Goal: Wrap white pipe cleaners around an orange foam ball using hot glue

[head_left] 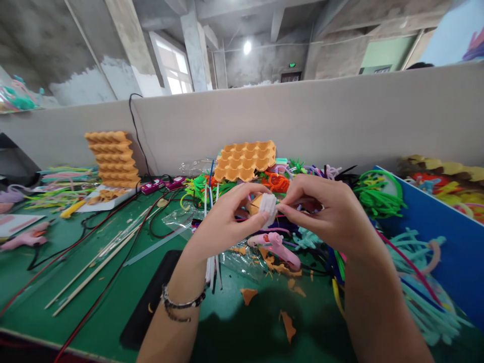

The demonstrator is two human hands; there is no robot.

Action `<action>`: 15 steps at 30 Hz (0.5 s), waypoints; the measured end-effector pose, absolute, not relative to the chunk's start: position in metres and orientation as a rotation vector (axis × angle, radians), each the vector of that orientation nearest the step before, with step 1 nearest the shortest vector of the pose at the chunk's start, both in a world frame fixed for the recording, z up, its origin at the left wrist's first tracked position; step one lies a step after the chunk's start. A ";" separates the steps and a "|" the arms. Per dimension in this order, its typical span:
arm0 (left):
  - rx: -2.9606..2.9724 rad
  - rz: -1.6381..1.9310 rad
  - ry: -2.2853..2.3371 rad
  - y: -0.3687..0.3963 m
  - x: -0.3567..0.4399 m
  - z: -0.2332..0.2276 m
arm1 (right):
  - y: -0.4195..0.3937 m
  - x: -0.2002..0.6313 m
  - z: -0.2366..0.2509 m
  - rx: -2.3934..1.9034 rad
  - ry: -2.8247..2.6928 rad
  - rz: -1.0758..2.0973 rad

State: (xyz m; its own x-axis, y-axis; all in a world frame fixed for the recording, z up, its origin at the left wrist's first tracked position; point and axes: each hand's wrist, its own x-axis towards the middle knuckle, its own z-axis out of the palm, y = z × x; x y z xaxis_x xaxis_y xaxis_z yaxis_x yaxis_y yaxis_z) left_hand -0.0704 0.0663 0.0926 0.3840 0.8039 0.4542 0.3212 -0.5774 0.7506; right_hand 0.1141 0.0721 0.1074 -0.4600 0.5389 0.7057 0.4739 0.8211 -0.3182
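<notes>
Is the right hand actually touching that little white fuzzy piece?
Touching: in the head view the right hand pinches the white fuzzy piece with its fingertips.

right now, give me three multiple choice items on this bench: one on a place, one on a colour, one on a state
1. Where does the single orange egg tray lie?
A. on the pile of pipe cleaners by the partition
B. on the floor
C. on the blue board

2. What colour is the glue gun below the hands?
A. black
B. pink
C. yellow

3. How is the small orange piece wrapped in white held?
A. lying loose on the table
B. by the left hand alone
C. between both hands, the right hand pinching too

Answers: 1 A, it rests on the pile at the wall. 2 B, its body is pink. 3 C, fingers of both hands meet on it.
</notes>
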 end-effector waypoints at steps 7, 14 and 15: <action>2.210 1.150 0.966 0.065 -0.072 0.091 | 0.071 0.112 0.108 -0.720 -2.159 0.015; 2.109 1.176 0.950 0.069 -0.073 0.091 | 0.073 0.110 0.106 -0.706 -2.147 -0.097; 2.052 1.164 0.926 0.071 -0.072 0.091 | 0.074 0.111 0.106 -0.708 -2.147 -0.092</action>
State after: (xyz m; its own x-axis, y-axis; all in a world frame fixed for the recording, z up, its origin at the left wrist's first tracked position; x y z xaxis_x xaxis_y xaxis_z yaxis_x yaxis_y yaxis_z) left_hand -0.0724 0.0707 0.0910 0.3729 0.8008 0.4687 0.2770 -0.5782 0.7674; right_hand 0.1107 0.0735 0.1063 -0.4773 0.4549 0.7518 0.5174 0.8370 -0.1780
